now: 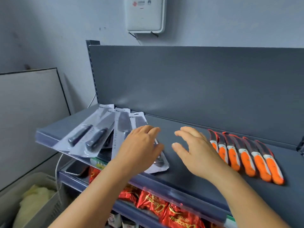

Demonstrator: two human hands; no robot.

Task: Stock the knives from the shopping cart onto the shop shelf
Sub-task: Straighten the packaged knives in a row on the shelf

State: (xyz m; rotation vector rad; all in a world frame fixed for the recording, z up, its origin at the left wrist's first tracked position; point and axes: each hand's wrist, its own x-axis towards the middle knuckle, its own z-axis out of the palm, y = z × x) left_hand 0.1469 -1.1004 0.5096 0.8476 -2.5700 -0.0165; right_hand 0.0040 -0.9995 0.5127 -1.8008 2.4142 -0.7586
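Several black-handled knives in clear blister packs (93, 137) lie fanned out on the left part of the grey shelf (189, 170). My left hand (139, 148) lies flat, fingers straight, on the rightmost pack (158, 167), which is partly hidden under it. My right hand (195, 150) hovers open over the bare middle of the shelf and holds nothing. A row of several orange-handled knives (246, 158) lies side by side just right of my right hand. No shopping cart is in view.
The shelf's grey back panel (197, 83) rises behind. Red snack bags (164, 209) fill the lower shelf. A pale plastic crate (37, 199) with yellowish material stands on the floor at the left. A white box (145, 14) hangs on the wall above.
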